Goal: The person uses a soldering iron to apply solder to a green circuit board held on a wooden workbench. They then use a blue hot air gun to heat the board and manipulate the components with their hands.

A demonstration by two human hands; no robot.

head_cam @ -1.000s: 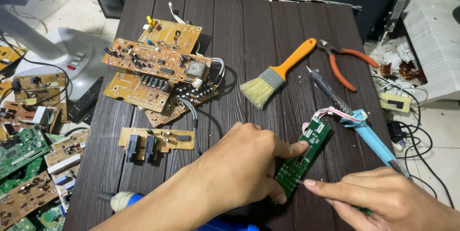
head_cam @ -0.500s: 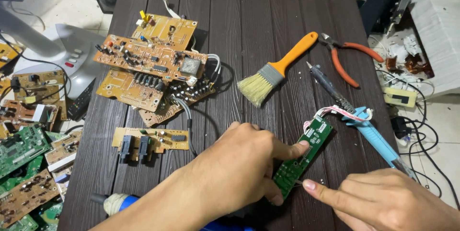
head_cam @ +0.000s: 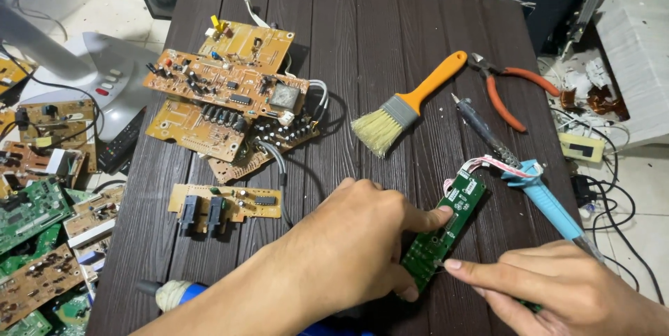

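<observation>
Head view: a narrow green circuit board (head_cam: 444, 232) lies slanted on the dark slatted tabletop (head_cam: 362, 57), near its right front part. The board is long and slim, dotted with small white markings and tiny parts, and a bundle of red and white wires leaves its upper end. The left hand (head_cam: 348, 238) lies over the board's left edge, index finger stretched onto its middle and thumb at the lower end, its grip clamped on the board. The right hand (head_cam: 557, 287) meets the board's lower right edge with its fingers closed together; whether they pinch something small cannot be told. Just right of the board lies a soldering iron with a blue handle (head_cam: 529, 186). Farther back rest an orange-handled brush (head_cam: 408, 106) and orange-handled pliers (head_cam: 505, 88). A heap of tan circuit boards (head_cam: 230, 95) sits at left.
</observation>
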